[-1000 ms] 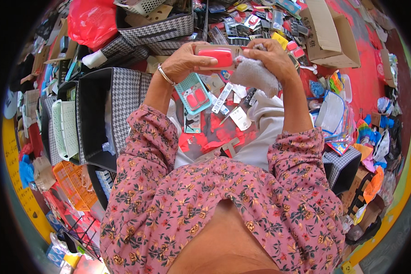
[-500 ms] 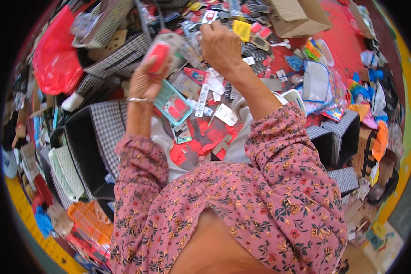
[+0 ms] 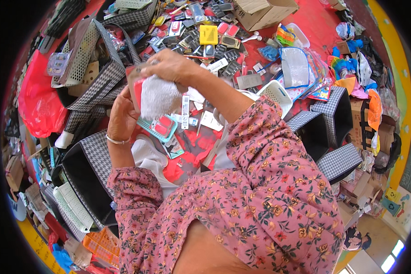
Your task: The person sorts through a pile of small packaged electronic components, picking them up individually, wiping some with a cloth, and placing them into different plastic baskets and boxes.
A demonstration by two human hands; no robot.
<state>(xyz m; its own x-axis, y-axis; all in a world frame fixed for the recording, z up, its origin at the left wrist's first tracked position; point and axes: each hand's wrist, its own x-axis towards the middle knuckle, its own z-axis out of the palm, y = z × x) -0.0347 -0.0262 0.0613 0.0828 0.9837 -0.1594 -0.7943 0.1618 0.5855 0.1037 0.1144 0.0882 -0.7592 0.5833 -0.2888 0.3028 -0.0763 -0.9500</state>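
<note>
Since the earlier frame both hands have swung left, with a white textured cloth now covering the packet. Left hand (image 3: pixel 122 114) grips the upright red packet (image 3: pixel 134 89) from below; right hand (image 3: pixel 169 66) presses the nubbly cloth (image 3: pixel 159 97) against it, before the houndstooth basket (image 3: pixel 93 75).

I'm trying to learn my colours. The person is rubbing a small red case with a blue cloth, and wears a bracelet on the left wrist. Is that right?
Nearly. The cloth is white, not blue, as the head view shows. The rest holds: the right hand presses it on the small red case held by the left hand, and a bracelet circles the left wrist.
</note>
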